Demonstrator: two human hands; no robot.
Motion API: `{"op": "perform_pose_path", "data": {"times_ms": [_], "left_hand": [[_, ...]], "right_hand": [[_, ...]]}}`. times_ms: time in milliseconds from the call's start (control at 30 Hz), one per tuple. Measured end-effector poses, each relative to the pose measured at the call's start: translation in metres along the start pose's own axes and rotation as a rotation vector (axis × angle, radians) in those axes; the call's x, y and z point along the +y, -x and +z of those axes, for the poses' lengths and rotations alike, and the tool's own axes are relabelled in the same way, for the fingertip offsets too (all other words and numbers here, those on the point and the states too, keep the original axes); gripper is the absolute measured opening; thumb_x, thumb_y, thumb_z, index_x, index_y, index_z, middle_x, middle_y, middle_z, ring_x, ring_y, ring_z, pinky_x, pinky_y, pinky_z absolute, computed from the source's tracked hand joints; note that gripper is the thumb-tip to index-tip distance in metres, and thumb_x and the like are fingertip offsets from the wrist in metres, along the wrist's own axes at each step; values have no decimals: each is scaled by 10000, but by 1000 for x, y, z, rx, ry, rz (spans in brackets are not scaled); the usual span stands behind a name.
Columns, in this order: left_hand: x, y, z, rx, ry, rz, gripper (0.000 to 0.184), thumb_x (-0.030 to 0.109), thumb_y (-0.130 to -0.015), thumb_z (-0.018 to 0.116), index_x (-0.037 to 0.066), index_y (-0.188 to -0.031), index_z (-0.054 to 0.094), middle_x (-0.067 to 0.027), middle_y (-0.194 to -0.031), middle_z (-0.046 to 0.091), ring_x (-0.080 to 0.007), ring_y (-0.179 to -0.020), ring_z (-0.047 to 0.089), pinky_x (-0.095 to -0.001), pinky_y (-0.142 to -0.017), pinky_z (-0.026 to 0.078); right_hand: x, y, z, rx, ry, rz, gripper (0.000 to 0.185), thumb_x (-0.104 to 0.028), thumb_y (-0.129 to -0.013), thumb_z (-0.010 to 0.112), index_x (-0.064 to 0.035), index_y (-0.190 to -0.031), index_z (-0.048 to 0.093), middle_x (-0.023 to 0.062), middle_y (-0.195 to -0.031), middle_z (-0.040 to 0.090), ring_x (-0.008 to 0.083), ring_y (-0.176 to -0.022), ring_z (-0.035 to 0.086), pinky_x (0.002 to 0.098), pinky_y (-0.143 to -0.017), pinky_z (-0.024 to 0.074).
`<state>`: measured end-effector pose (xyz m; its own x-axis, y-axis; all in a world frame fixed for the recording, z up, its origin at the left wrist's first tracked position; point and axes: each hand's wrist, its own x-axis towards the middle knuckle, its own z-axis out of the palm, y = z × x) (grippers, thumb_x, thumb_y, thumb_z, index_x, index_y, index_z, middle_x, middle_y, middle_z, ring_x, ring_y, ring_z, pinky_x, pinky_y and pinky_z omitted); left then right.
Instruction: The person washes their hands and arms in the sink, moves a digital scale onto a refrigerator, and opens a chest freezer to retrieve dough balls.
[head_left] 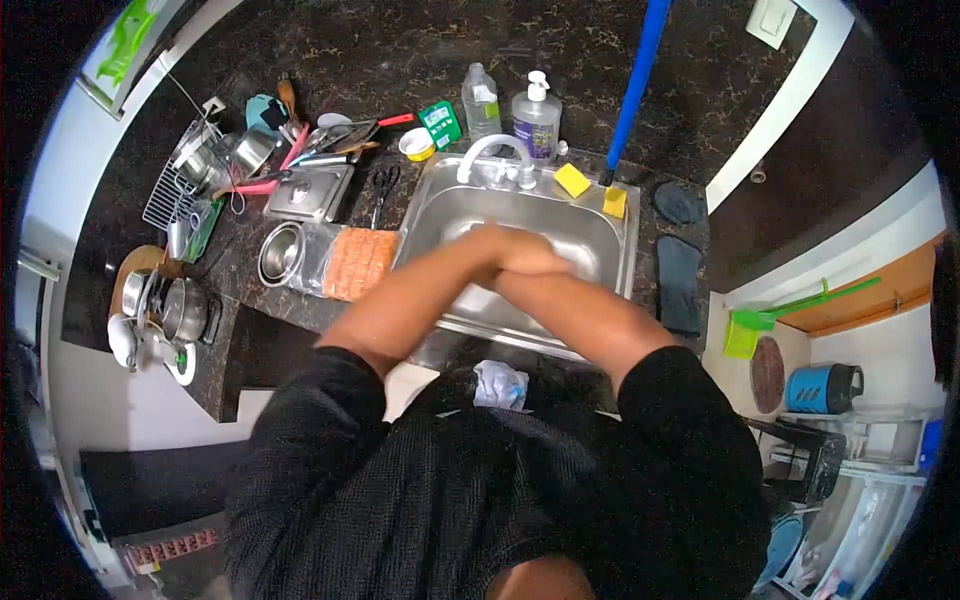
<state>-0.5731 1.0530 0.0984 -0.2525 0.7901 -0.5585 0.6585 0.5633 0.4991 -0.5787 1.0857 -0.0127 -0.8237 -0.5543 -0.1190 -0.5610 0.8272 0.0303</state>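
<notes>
Both forearms cross above the stainless steel sink. My left hand lies over my right wrist, touching it, its fingers smeared by motion. My right hand is mostly hidden beneath my left wrist, and its fingers cannot be made out. Behind the hands, a white curved faucet stands at the sink's back edge; whether water runs is not visible. One yellow sponge rests on the back rim, with a smaller yellow sponge piece at the right corner.
A pump bottle and clear plastic bottle stand behind the sink. Left of it are a packet of orange-pink food, a steel bowl and a lidded steel pan. Dark cloths lie to the right. A blue pole leans behind.
</notes>
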Motion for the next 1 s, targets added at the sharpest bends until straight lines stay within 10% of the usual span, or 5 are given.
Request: {"op": "perform_pose_path", "data": {"times_ms": [233,333,400,767,1000], "left_hand": [[-5,27,-14,23,58,-107,513,457,-1025,505,27,-1179,738,-185,-1169,731,-324,-1094,688,-443,-986,503],[-76,27,3,880,-195,670,346,284,-994,605,19,-1170,740,-173,-1150,742,-330,-1055,704,-470,-998,510],[-127,44,15,1131,-238,402,261,108,-930,680,18,-1166,746,-147,-1106,760,-279,-982,735,-417,-930,560],[-95,74,5,993,420,278,207,52,-953,701,39,-1150,762,-118,-1064,783,-182,-966,742,-313,-843,581],[-48,85,0,894,194,441,198,81,-929,739,39,-1120,770,-116,-1061,773,-243,-995,733,-367,-901,567]], "right_hand": [[20,24,-13,258,-362,125,220,-182,-855,671,-101,-1020,790,109,-1031,777,357,-1008,716,500,-920,528],[43,38,-22,364,-502,166,248,-192,-847,695,-80,-1047,790,104,-1032,783,360,-995,721,497,-911,532],[65,54,-33,504,-688,260,264,-192,-870,706,-60,-1086,780,97,-1048,785,334,-970,732,459,-891,551],[81,79,68,264,-1602,176,374,-203,-1007,601,-74,-1356,636,146,-1193,711,280,-1142,675,420,-1031,523],[32,103,-71,-31,-187,88,337,-184,-994,534,-130,-1296,674,137,-1250,692,356,-1313,551,582,-1177,334]]}}
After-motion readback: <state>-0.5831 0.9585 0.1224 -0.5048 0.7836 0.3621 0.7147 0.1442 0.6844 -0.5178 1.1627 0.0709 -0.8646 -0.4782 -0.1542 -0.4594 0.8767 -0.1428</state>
